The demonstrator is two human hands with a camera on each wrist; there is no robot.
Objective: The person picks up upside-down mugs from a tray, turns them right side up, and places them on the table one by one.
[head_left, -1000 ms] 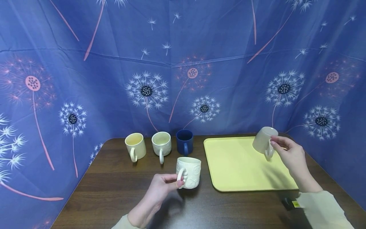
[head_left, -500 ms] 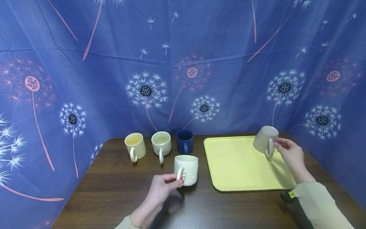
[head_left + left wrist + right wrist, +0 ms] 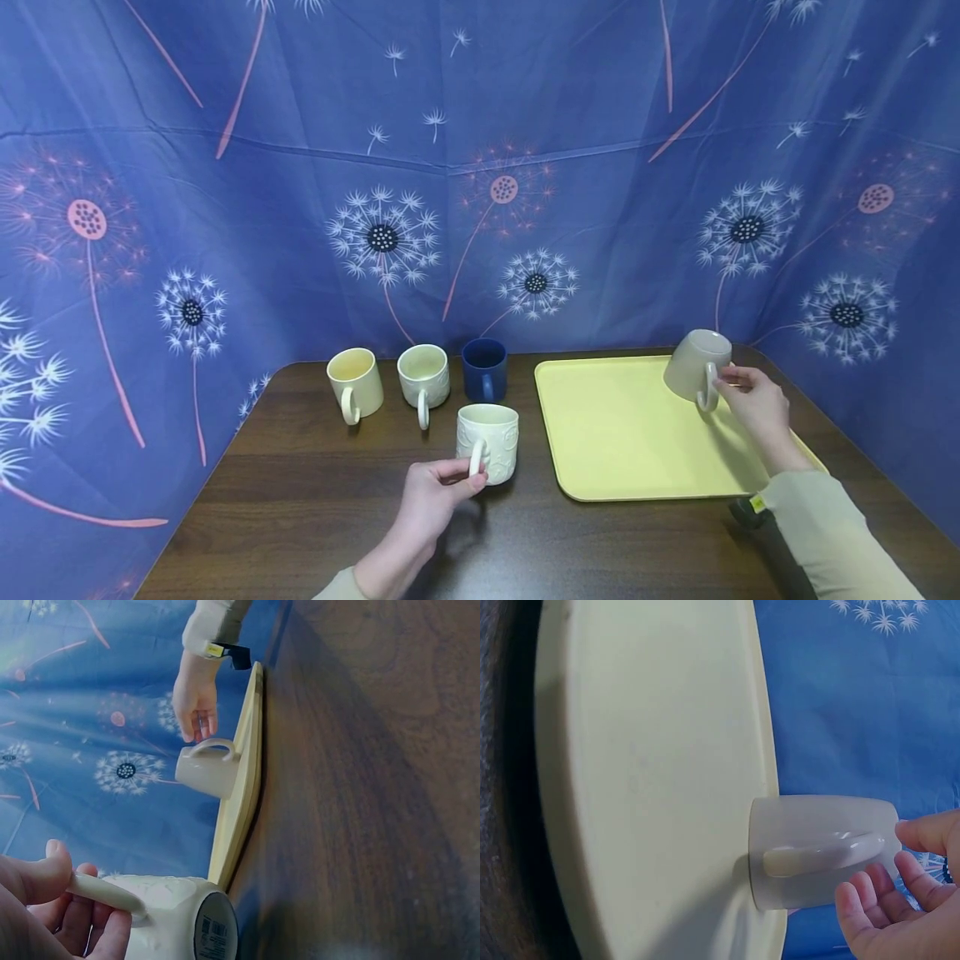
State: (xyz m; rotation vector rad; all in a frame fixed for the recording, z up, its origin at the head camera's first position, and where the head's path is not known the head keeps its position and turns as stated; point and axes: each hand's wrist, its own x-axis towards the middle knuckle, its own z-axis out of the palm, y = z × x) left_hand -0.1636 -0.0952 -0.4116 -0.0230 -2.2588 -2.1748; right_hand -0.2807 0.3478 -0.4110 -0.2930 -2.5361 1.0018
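Note:
My left hand (image 3: 431,500) pinches the handle of a white mug (image 3: 497,446) with raised patterns, held upright in front of the blue mug. In the left wrist view, the white mug's dark underside (image 3: 214,930) shows a printed label, above the tabletop. On the tray's back right corner, a grey mug (image 3: 688,367) stands upside down with its handle toward the front. My right hand (image 3: 759,412) is just beside that handle. The right wrist view shows its fingers (image 3: 851,907) loosely bent and apart from the handle, holding nothing.
The yellow tray (image 3: 615,433) lies on the right of the dark wooden table (image 3: 315,508). Along the back left stand a yellow mug (image 3: 362,392), a pale green mug (image 3: 435,392) and a blue mug (image 3: 476,379). A blue patterned cloth (image 3: 622,250) hangs behind.
The grey mug has been turned slightly and settled on the tray, and my right hand has let go of its handle. The white mug in my left hand has moved slightly back and left.

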